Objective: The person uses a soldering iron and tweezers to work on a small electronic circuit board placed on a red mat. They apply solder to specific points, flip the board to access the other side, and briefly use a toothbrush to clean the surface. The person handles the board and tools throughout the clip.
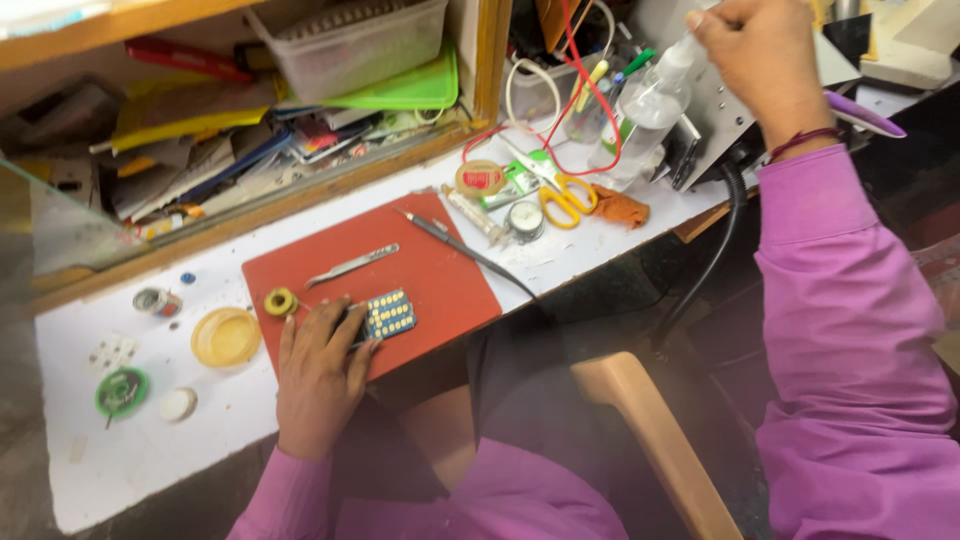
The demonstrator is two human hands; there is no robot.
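My left hand (320, 375) lies on the red mat (440, 280), its fingers pinning the left end of a small circuit board (390, 315) with rows of yellow pads. My right hand (755, 55) is raised at the top right, closed on the top of a clear plastic spray bottle (645, 115) that stands on the white worktop (200, 420). Metal tweezers (350, 265) and a thin black probe (465, 250) lie on the mat beyond the board. A small yellow tape roll (280, 301) sits at the mat's left edge.
Yellow-handled scissors (565, 198), a syringe, a small tin, a round tape roll and an orange cloth lie right of the mat. A yellow lid (226, 336), a green reel (122, 392) and small caps sit to the left. A cluttered shelf (250, 140) runs behind. A wooden chair arm (655, 440) is below.
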